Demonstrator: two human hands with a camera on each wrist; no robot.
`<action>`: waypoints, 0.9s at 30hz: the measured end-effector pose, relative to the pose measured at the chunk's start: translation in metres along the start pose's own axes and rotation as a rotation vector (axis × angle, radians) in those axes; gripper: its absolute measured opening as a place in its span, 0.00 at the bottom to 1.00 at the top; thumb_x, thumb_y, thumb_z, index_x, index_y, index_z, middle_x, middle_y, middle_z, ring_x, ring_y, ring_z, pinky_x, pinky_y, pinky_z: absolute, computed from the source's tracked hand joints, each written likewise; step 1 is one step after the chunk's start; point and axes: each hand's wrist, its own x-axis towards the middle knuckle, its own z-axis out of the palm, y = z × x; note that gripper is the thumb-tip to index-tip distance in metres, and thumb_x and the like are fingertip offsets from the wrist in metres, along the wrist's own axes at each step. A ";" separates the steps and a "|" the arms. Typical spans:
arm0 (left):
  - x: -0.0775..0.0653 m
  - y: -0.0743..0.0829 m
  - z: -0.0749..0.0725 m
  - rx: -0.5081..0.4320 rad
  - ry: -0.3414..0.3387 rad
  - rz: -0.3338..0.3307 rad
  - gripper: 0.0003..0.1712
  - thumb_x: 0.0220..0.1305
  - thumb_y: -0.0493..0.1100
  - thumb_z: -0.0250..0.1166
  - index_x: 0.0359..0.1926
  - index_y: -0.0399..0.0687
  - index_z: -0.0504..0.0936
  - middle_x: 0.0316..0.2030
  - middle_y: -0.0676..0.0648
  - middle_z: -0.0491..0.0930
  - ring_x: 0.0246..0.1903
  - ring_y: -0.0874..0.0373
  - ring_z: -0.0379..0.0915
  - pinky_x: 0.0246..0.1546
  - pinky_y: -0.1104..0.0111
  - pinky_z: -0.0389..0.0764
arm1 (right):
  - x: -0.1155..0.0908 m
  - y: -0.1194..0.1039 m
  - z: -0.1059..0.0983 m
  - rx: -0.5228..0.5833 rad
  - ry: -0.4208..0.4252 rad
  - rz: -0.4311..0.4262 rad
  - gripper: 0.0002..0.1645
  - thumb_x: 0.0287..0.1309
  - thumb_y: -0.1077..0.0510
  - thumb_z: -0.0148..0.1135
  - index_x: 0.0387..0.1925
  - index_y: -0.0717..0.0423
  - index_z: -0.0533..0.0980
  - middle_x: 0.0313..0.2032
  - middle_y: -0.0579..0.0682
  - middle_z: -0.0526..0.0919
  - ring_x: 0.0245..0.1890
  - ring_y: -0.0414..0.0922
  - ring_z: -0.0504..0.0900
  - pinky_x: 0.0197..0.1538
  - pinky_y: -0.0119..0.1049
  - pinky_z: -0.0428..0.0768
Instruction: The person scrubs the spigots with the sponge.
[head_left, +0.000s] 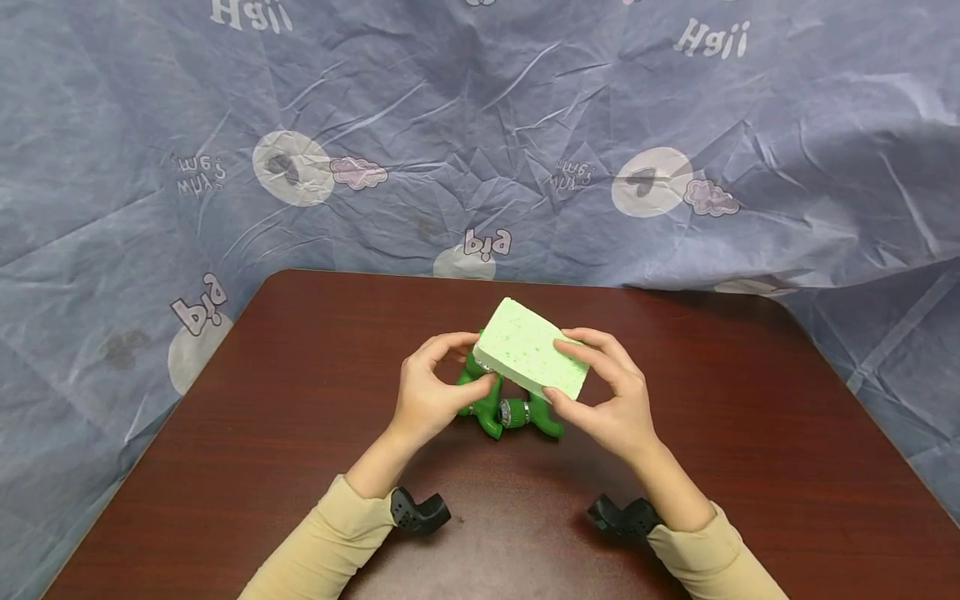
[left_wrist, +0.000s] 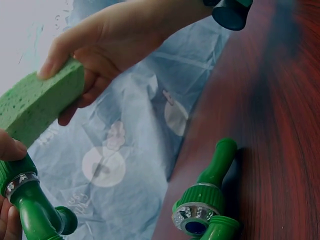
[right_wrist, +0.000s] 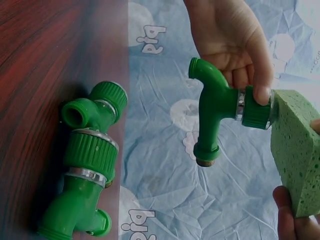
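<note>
My left hand [head_left: 431,387] grips a green plastic water tap [right_wrist: 211,107] by its ribbed knob, thumb laid along it. A pale green speckled sponge [head_left: 528,346] is held between the thumb and fingers of my right hand [head_left: 611,396]. One edge of the sponge meets the end of the held tap's knob, above the table. From the head view the sponge and left fingers hide much of that tap. Below the hands, two more green taps with silver rings lie close together on the table, one tap [right_wrist: 87,175] in front of another tap [right_wrist: 97,110] in the right wrist view.
The dark red-brown wooden table [head_left: 300,400] extends around the hands. A wrinkled blue-grey printed cloth [head_left: 480,125] hangs behind and beside it. A black camera mount [head_left: 420,512] is strapped to the left wrist, and another black mount [head_left: 622,515] to the right one.
</note>
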 end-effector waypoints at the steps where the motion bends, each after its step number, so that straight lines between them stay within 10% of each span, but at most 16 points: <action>1: 0.000 0.000 0.000 -0.002 -0.003 0.007 0.22 0.38 0.26 0.73 0.41 0.31 0.82 0.34 0.39 0.81 0.33 0.47 0.75 0.38 0.57 0.78 | 0.000 0.000 0.000 -0.008 0.007 0.013 0.25 0.29 0.74 0.70 0.39 0.73 0.78 0.42 0.69 0.76 0.44 0.51 0.76 0.49 0.27 0.72; 10: 0.000 0.001 0.001 0.008 0.007 0.006 0.22 0.37 0.26 0.74 0.40 0.32 0.82 0.32 0.40 0.81 0.32 0.47 0.75 0.38 0.67 0.77 | -0.001 0.000 0.001 0.005 0.006 0.007 0.25 0.29 0.75 0.69 0.39 0.73 0.78 0.42 0.69 0.76 0.44 0.51 0.76 0.49 0.27 0.73; 18: 0.002 0.000 -0.001 -0.048 0.032 -0.024 0.21 0.39 0.25 0.73 0.40 0.29 0.81 0.34 0.37 0.81 0.32 0.46 0.75 0.36 0.50 0.78 | 0.001 0.004 -0.003 -0.074 0.070 0.088 0.25 0.30 0.75 0.70 0.39 0.73 0.79 0.43 0.69 0.77 0.44 0.53 0.75 0.47 0.27 0.70; 27: 0.005 -0.008 -0.003 -0.193 0.135 -0.101 0.22 0.41 0.22 0.72 0.41 0.25 0.76 0.35 0.32 0.80 0.33 0.61 0.77 0.37 0.67 0.81 | 0.000 0.008 -0.009 -0.074 -0.019 0.089 0.24 0.30 0.74 0.70 0.39 0.70 0.79 0.42 0.65 0.78 0.43 0.49 0.77 0.49 0.26 0.71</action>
